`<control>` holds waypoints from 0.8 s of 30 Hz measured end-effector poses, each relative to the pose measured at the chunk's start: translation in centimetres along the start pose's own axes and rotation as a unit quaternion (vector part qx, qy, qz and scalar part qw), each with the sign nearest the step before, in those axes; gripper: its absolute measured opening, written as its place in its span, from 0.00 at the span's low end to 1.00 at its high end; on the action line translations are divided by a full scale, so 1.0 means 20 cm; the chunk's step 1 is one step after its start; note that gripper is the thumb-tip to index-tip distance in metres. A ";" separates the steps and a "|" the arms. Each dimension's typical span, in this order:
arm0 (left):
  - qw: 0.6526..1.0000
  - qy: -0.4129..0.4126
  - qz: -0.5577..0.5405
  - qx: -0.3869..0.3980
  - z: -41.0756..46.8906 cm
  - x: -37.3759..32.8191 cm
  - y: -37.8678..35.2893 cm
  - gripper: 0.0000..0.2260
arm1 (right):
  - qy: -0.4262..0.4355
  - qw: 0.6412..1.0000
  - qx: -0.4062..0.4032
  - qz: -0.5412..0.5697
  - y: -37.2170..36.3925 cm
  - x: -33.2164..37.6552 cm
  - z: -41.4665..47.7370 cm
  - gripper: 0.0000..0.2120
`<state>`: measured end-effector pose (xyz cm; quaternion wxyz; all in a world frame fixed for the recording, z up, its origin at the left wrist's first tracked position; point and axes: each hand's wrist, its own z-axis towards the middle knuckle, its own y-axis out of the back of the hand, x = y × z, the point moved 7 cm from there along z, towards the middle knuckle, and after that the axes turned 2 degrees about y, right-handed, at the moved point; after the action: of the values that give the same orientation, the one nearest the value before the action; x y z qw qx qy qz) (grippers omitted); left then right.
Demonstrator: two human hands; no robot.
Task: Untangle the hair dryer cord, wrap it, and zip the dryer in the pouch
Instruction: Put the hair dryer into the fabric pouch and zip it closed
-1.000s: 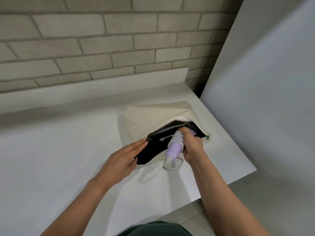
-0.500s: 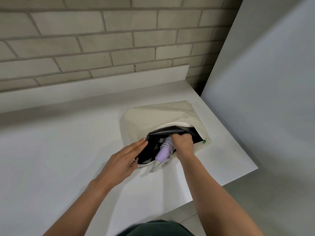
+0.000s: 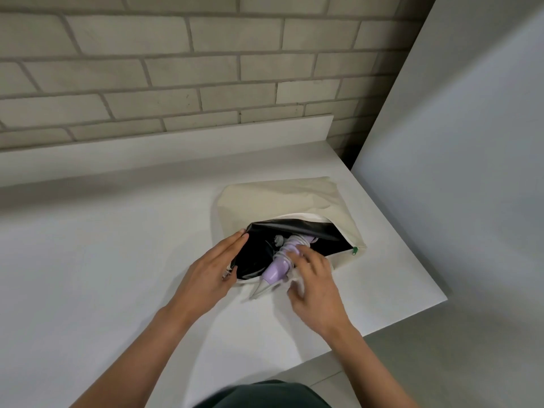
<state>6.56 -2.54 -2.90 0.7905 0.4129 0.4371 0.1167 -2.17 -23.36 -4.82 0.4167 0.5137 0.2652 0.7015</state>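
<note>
On my feed the cream pouch (image 3: 279, 198) lies flat on the white table (image 3: 103, 260), near its right edge, with its mouth gaping toward me and the black lining showing. The lilac hair dryer (image 3: 276, 267) sits partway inside that mouth, its white cord (image 3: 287, 248) coiled round the body, and the tapered tail end pokes out over the lip onto the table. My left hand (image 3: 212, 269) lies at the left corner of the opening, fingers straight and together, their tips at the lining's edge. My right hand (image 3: 316, 285) is over the dryer's near end, fingers spread and smeared by motion; I cannot tell whether they grip it or only touch it. A green zipper pull (image 3: 355, 250) sits at the right end of the opening
</note>
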 end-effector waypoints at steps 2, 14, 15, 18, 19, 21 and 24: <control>1.000 -0.008 -0.004 -0.001 0.00 -0.02 0.00 0.33 | 0.114 0.989 0.053 -0.080 -0.09 0.05 -0.01 0.28; 0.998 0.034 -0.001 0.046 -0.10 0.06 -0.08 0.35 | 0.216 0.944 0.055 -0.244 -0.12 0.03 0.19 0.19; 0.998 0.035 -0.003 0.047 -0.10 0.05 -0.09 0.36 | 0.221 0.942 0.043 -0.250 -0.10 0.03 0.21 0.18; 0.998 0.040 -0.007 0.038 -0.11 0.02 -0.09 0.37 | 0.187 0.949 0.016 -0.252 -0.06 0.08 0.29 0.18; 0.999 0.039 -0.012 0.028 -0.10 0.00 -0.07 0.37 | 0.166 0.953 0.018 -0.253 -0.07 0.09 0.32 0.18; 0.999 0.038 -0.034 0.002 -0.09 -0.04 -0.01 0.36 | 0.125 0.960 0.032 -0.249 -0.08 0.11 0.36 0.15; 0.998 0.027 -0.047 -0.024 -0.07 -0.11 0.05 0.35 | 0.081 0.970 0.049 -0.225 -0.13 0.16 0.43 0.08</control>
<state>4.39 -2.36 -1.34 0.7927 0.3695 0.4742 0.1011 6.26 -19.89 -2.46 0.5153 0.4024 0.4407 0.6150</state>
